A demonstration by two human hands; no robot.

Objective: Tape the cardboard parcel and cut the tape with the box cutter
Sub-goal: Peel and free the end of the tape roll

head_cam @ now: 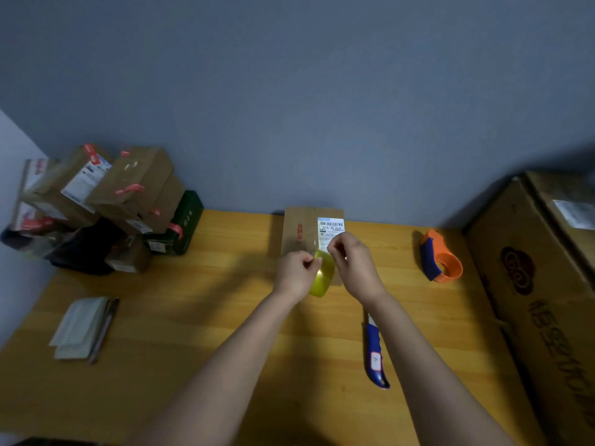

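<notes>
Holding the yellow tape roll just over the near end of the cardboard parcel, our left hand pinches it while our right hand pinches at what seems the loose end (too small to confirm). Next we draw tape across; the box cutter lies untouched beside our right forearm.

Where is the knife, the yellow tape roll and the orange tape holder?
Knife (374, 349): head view, on the blue handle, lying on the table.
Yellow tape roll (322, 280): head view, on the roll's outer side between the hands.
Orange tape holder (446, 260): head view, on its orange curved body.
</notes>
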